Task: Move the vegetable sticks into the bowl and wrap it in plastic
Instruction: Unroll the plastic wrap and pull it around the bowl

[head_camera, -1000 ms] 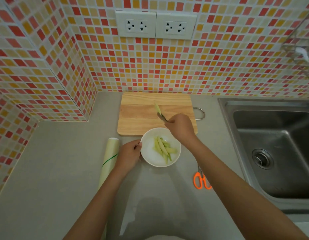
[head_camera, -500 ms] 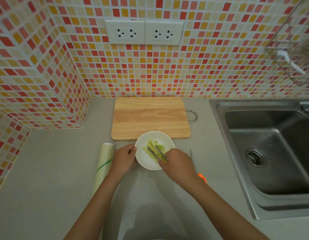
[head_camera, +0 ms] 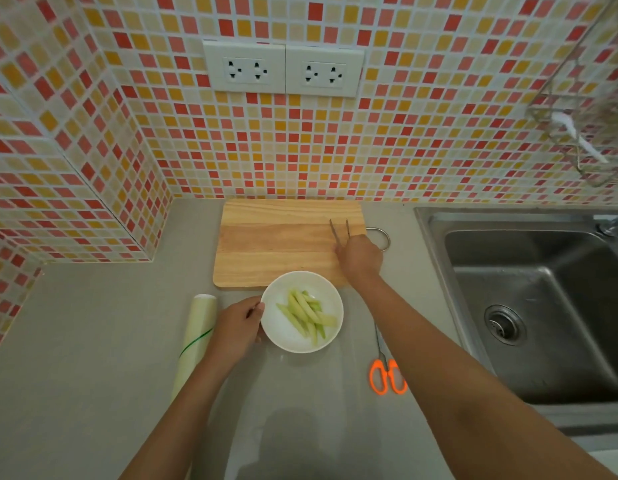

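A white bowl (head_camera: 286,337) sits on the grey counter just in front of the wooden cutting board (head_camera: 276,247). Several pale green vegetable sticks (head_camera: 305,315) lie inside it. My left hand (head_camera: 238,325) grips the bowl's left rim. Over the board's right side, my right hand (head_camera: 361,258) holds metal tongs (head_camera: 339,230), their two tips apart and empty, pointing away from me. The board's surface is bare. A roll of plastic wrap (head_camera: 196,337) lies on the counter left of my left hand.
Orange-handled scissors (head_camera: 387,374) lie right of the bowl, under my right forearm. A steel sink (head_camera: 536,306) fills the right side. The tiled wall with two sockets (head_camera: 283,69) rises behind the board, and a wire rack (head_camera: 577,133) hangs at upper right.
My right hand lifted the tongs out of the bowl and moved them back over the board's right side, now empty. The last stick from the board lies in the bowl. My left hand stayed on the rim.
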The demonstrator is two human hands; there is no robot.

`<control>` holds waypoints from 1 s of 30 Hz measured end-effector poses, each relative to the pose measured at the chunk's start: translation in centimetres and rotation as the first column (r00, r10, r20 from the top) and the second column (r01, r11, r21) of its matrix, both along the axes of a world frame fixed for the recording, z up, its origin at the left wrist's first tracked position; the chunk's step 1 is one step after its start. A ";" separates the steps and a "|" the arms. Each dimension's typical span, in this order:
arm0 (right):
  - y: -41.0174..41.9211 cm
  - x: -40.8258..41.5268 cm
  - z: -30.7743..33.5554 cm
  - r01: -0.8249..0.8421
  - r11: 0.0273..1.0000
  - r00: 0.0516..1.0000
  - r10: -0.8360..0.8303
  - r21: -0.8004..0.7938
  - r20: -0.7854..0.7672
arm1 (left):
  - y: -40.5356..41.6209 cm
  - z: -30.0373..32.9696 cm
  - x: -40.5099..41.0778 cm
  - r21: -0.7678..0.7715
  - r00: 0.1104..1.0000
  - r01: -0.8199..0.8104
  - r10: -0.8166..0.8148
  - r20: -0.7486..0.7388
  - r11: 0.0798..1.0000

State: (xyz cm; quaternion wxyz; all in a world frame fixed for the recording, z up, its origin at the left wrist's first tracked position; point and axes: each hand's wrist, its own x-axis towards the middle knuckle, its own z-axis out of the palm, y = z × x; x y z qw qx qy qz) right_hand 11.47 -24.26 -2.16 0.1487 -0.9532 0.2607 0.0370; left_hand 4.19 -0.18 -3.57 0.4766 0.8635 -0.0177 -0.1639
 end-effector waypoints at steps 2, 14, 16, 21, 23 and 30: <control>-0.1 0.2 -0.5 -0.016 1.000 0.999 0.015 -0.024 -0.030 | 0.0 -0.1 0.0 0.006 1.000 0.007 -0.007 0.003 1.000; -0.7 0.0 -0.6 -0.042 0.999 0.999 0.042 -0.018 -0.022 | -0.1 0.1 -0.1 -0.017 1.000 0.001 -0.001 -0.002 1.000; -0.6 -1.2 0.3 -0.036 0.999 0.998 0.034 0.034 0.059 | 0.0 0.0 -0.1 -0.025 1.000 -0.001 0.001 -0.001 1.000; 0.6 -8.0 1.4 -0.118 0.927 0.993 0.108 0.357 0.047 | 0.5 -0.1 -0.8 -0.076 0.999 -0.015 0.013 -0.029 0.997; 1.3 -10.4 1.2 -0.135 0.872 0.989 0.147 0.470 0.010 | 0.5 0.1 -1.2 -0.055 1.000 0.001 -0.002 -0.010 0.998; 2.9 -13.5 1.8 -0.060 0.871 0.998 0.045 0.487 0.042 | 0.6 1.4 -3.3 -0.024 0.999 0.028 -0.027 0.030 0.999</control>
